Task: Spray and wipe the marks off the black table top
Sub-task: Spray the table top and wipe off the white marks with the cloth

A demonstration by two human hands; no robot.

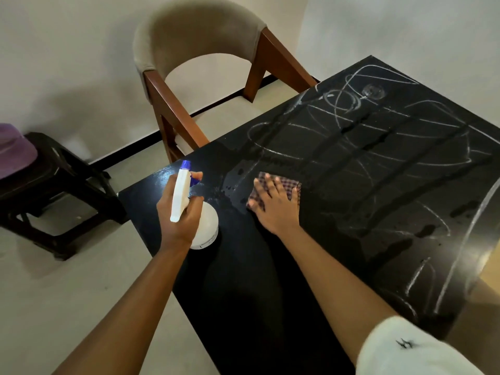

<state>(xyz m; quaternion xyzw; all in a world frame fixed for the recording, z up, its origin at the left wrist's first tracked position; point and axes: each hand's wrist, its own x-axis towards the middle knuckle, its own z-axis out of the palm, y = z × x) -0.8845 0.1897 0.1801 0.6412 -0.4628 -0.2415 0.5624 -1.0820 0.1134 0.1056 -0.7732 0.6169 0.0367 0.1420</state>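
The right hand's fingers (267, 185) lie straight and spread, pressing flat on a checked cloth (290, 186); they curl round nothing. The cloth lies flat on the black bench (243, 280) under the right hand (276, 209), its far edge showing past the fingertips.

The coming stroke turns on this: the chalk marks (351, 109) lie ahead and to the right of those fingers, beyond the cloth and out to the far and right edges. The bench behind the wrist and to the left looks free of marks. Dark wet lanes cross the scribbles on a diagonal from near the cloth toward the far right, and I judge that a push along that line would reach the most chalk. The right hand is plainly the nearer one to the marks.

The left hand (178, 220) grips the neck of a white spray bottle (180, 196), with one finger at the blue trigger. The bottle stands near the bench's left edge, well left of the cloth. Its blue nozzle points away toward the far left edge, so it would probably need turning rightward before another spray. The bottle is opaque, and how much it holds cannot be told. Droplets and wet patches lie between bottle and cloth.

Beyond the bench stands a chair (194, 39); to the left, a dark stool (62, 180) carries something purple (13, 150).
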